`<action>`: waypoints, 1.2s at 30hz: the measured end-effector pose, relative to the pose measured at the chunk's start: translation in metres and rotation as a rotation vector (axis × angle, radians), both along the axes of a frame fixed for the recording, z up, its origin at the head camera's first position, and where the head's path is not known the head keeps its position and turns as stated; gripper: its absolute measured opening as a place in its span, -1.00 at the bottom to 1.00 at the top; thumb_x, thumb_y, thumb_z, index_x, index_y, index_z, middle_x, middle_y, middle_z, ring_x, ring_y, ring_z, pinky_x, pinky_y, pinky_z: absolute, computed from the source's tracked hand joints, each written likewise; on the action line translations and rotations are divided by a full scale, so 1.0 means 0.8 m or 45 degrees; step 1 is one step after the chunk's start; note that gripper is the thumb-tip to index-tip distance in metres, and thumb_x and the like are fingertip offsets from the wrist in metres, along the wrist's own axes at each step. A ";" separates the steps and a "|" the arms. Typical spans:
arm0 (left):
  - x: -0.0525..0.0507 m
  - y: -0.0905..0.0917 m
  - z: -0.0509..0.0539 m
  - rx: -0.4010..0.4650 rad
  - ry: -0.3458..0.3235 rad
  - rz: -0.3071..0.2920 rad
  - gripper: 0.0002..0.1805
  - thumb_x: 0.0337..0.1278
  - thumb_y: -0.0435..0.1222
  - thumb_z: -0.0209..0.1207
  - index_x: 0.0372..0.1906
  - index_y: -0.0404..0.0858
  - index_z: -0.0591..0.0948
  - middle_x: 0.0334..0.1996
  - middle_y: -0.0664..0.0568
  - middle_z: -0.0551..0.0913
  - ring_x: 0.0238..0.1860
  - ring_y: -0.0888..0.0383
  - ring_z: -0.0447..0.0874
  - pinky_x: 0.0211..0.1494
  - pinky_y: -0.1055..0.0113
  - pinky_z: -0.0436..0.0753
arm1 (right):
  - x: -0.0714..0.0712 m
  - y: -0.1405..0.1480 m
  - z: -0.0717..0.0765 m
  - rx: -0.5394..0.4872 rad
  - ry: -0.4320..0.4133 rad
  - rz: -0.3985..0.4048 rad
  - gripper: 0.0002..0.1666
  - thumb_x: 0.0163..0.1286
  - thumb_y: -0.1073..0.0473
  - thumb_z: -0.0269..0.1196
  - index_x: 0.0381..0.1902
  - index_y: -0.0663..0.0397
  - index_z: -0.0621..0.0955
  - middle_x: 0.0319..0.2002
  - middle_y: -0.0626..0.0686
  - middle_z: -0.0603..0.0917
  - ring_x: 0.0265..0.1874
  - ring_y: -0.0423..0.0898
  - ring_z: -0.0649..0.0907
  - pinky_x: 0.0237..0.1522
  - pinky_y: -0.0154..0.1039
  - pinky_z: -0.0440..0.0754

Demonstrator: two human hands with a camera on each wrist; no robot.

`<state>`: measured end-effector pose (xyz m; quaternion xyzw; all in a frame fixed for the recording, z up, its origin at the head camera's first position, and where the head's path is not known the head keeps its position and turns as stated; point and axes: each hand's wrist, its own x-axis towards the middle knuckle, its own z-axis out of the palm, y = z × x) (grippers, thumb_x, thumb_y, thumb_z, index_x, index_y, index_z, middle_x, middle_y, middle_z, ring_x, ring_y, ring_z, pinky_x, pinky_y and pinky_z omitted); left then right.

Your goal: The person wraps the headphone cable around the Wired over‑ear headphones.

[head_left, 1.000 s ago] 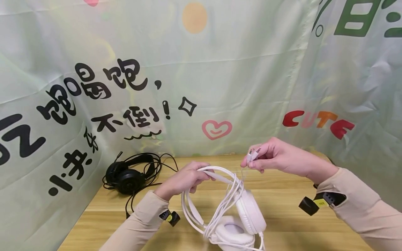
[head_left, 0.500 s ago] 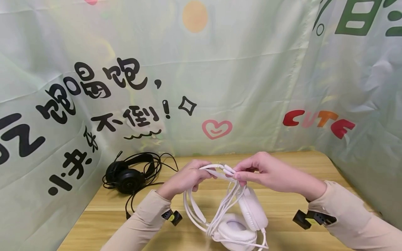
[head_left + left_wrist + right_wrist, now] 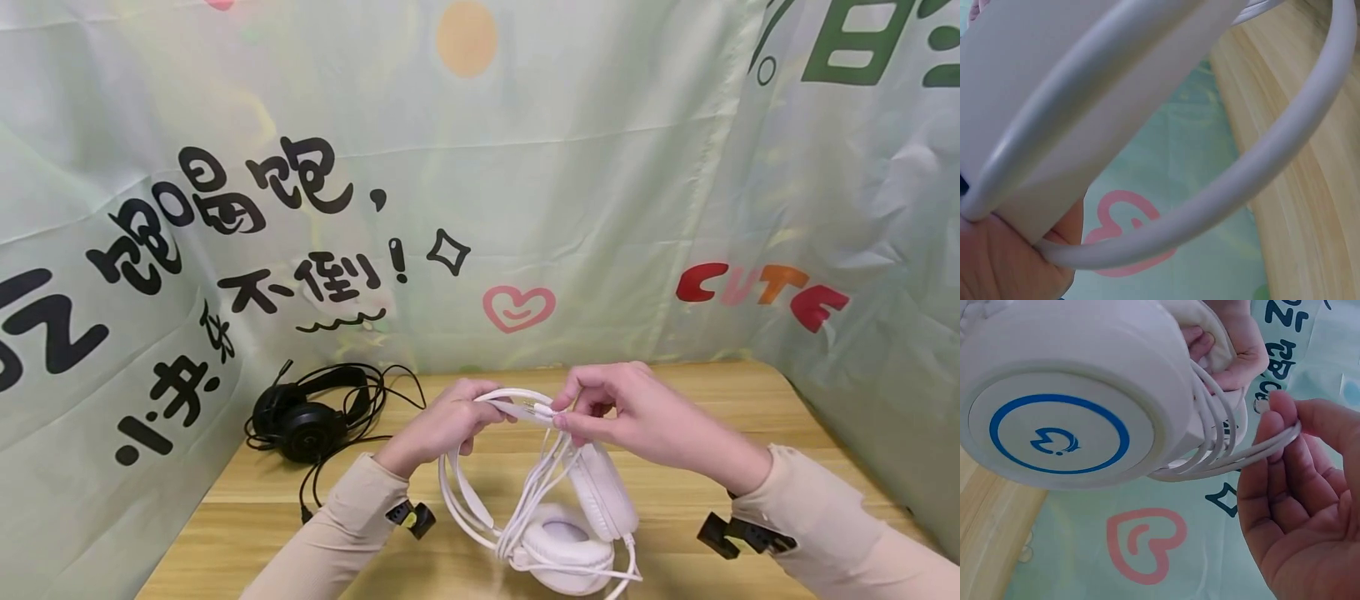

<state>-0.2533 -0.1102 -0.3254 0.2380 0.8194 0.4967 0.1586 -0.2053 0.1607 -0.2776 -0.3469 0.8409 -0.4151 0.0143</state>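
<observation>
White over-ear headphones (image 3: 603, 496) hang over the table, their headband (image 3: 459, 508) gripped by my left hand (image 3: 450, 425). Wound around one side are several turns of white cable (image 3: 528, 500). At the band's upper right, my right hand (image 3: 637, 421) pinches the cable's end between thumb and fingers, with slim metal-tipped plugs (image 3: 542, 410) pointing left. The left wrist view shows my palm (image 3: 1010, 265) against the band's two tubes (image 3: 1210, 206). In the right wrist view, an ear cup (image 3: 1060, 434) bears a blue ring, and the fingertips hold the white cord (image 3: 1263, 447).
A black headset (image 3: 311, 429) with a boom microphone lies at the table's back left, its black cable trailing toward my left forearm. The wooden table (image 3: 720, 500) meets printed fabric walls (image 3: 600, 208) at the back and sides.
My right hand has come left and down, bringing the plugs from above the cable bundle to the headband. The left hand keeps its grip, almost still.
</observation>
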 end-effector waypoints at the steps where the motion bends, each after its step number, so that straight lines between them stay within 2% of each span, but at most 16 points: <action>1: 0.000 0.000 0.000 0.003 -0.004 0.002 -0.70 0.39 -0.36 0.08 0.04 -0.36 0.73 -0.70 0.18 0.22 -0.67 0.23 0.23 -0.62 0.39 0.39 | 0.000 0.000 -0.001 -0.012 0.011 -0.010 -0.92 0.46 0.16 0.45 -0.23 -0.02 0.72 -0.49 -0.13 0.79 -0.48 -0.18 0.78 -0.37 -0.29 0.74; 5: 0.000 0.000 0.000 0.008 -0.011 0.006 -0.71 0.38 -0.36 0.09 0.04 -0.35 0.73 -0.70 0.19 0.22 -0.68 0.23 0.23 -0.63 0.39 0.38 | 0.001 0.000 -0.002 -0.043 0.034 -0.061 -0.91 0.38 0.26 0.48 -0.31 0.00 0.75 -0.50 -0.15 0.80 -0.50 -0.22 0.77 -0.40 -0.30 0.74; 10: 0.000 0.000 0.000 0.003 -0.009 0.004 -0.71 0.39 -0.36 0.09 0.03 -0.37 0.72 -0.70 0.19 0.21 -0.69 0.23 0.23 -0.63 0.39 0.38 | 0.003 -0.002 -0.003 -0.017 0.065 -0.112 -0.89 0.33 0.29 0.49 -0.36 -0.02 0.78 -0.51 -0.21 0.79 -0.52 -0.30 0.74 -0.42 -0.32 0.73; 19: 0.000 0.003 0.000 -0.019 0.019 0.005 -0.71 0.38 -0.36 0.10 0.04 -0.36 0.72 -0.69 0.18 0.26 -0.70 0.22 0.28 -0.63 0.39 0.41 | 0.007 -0.010 -0.002 0.106 0.202 -0.202 -0.87 0.30 0.30 0.45 -0.39 -0.07 0.79 -0.52 -0.26 0.77 -0.54 -0.41 0.68 -0.47 -0.38 0.67; 24: 0.001 0.006 0.002 -0.038 0.043 0.007 -0.73 0.38 -0.35 0.10 0.00 -0.32 0.73 -0.59 0.13 0.34 -0.70 0.21 0.30 -0.64 0.39 0.41 | 0.006 -0.017 -0.004 0.174 0.291 -0.251 -0.80 0.25 0.32 0.42 -0.46 -0.15 0.73 -0.57 -0.30 0.73 -0.58 -0.46 0.64 -0.51 -0.40 0.62; 32: 0.002 0.008 0.004 -0.042 0.052 0.018 -0.76 0.37 -0.34 0.10 -0.04 -0.29 0.72 -0.49 0.08 0.41 -0.69 0.21 0.31 -0.63 0.39 0.42 | 0.001 -0.023 -0.007 0.212 0.270 -0.285 -0.79 0.29 0.28 0.44 -0.46 -0.15 0.70 -0.57 -0.30 0.73 -0.57 -0.44 0.64 -0.50 -0.40 0.61; 36: 0.000 0.006 0.001 -0.044 0.056 0.023 -0.76 0.36 -0.34 0.11 -0.04 -0.32 0.72 -0.48 0.07 0.39 -0.67 0.20 0.32 -0.63 0.39 0.42 | 0.001 -0.028 -0.010 0.223 0.395 -0.308 -0.79 0.30 0.26 0.51 -0.45 -0.17 0.76 -0.47 -0.28 0.69 -0.50 -0.44 0.63 -0.47 -0.41 0.62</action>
